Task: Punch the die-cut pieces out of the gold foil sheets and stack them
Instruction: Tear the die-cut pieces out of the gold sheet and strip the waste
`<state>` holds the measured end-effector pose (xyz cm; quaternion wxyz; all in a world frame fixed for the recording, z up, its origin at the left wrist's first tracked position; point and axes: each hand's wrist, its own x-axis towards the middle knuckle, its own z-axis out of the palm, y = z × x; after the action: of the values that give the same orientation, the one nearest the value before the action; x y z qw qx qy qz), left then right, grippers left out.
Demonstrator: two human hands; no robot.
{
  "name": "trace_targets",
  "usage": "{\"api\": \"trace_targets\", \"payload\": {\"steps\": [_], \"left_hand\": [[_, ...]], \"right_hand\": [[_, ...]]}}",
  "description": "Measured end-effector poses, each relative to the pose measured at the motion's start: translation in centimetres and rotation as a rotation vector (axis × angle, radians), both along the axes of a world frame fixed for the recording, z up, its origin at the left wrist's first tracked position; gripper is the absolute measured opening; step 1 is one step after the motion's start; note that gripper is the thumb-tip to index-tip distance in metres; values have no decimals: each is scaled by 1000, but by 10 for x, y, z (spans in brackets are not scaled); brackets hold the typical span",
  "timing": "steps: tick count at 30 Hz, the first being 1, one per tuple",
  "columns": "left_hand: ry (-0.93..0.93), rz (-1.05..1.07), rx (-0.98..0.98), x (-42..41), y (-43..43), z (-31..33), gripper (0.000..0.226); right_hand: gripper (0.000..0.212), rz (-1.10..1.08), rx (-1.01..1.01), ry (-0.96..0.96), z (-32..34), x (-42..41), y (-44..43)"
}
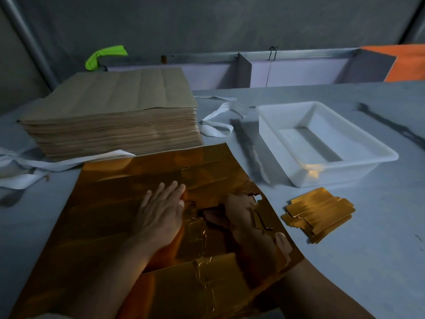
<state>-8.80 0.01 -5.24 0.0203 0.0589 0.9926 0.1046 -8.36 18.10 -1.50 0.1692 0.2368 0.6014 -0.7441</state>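
Observation:
A large gold foil sheet (128, 217) lies on the table in front of me, its right part torn open along the die-cut lines. My left hand (161, 210) presses flat on the sheet's middle with straight fingers. My right hand (239, 211) reaches into the torn part from the right. Its fingers curl round a loosened gold foil piece (207, 218), and the sheet's cut frame partly covers the hand. A stack of punched-out gold pieces (318, 214) lies on the table to the right of the sheet.
A thick stack of brown-backed sheets (115, 116) stands at the back left. An empty white plastic tub (326, 143) sits at the back right. White paper strips (216, 125) lie between them and at the far left. A partition wall runs behind the table.

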Motion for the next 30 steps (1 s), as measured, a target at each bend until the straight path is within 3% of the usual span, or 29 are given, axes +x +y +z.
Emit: {"api": "trace_targets", "payload": {"steps": [3,10,24,27,29,30], "left_hand": [[10,-1,2,-1,0,-2,51],[20,10,-25,1,4,2,50],[-15,42,25,-5,4,2,50],[-67,158,258,-9,6,18,39],[45,255,466,-13,4,28,30],[149,267,474,-17,3,32,33]], "right_hand": [[7,-12,24,-9,1,-1,2],[23,-1,-5,-23,16,4,17],[10,-5,-133,-14,11,12,27],[11,13,-133,-17,10,13,27],[13,35,-127,-15,8,13,26],[14,45,-125,-14,7,12,26]]}}
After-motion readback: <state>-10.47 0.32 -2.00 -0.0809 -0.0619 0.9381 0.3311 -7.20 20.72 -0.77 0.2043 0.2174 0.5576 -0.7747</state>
